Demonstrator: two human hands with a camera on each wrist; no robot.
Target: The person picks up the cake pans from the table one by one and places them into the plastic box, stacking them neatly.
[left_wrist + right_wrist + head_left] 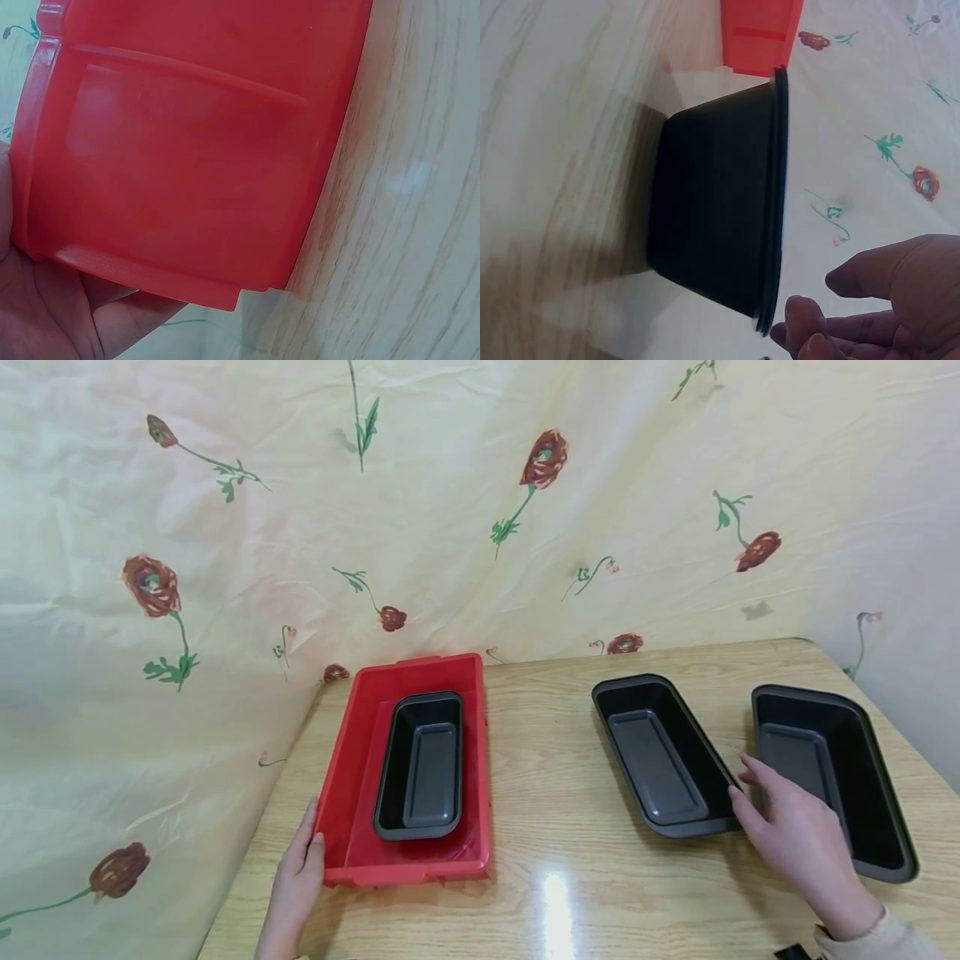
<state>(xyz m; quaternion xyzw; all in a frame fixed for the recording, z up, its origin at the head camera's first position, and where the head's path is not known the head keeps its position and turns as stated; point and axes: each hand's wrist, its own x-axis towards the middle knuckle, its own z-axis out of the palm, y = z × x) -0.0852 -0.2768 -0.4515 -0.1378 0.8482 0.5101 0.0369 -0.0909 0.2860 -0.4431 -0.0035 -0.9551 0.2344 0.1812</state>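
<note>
My left hand grips the near left corner of a red plastic tray, its fingers around the outer wall in the left wrist view. Inside the tray lies a dark loaf pan. Another dark loaf pan rests on the table, turned at a slant. My right hand is at that pan's near right corner, thumb and fingers spread apart. In the right wrist view the fingertips are right by the pan's rim, with nothing pinched between them.
A third dark loaf pan stands at the far right, partly hidden behind my right hand. The wooden table backs onto a flower-patterned cloth, which also hangs along the left side.
</note>
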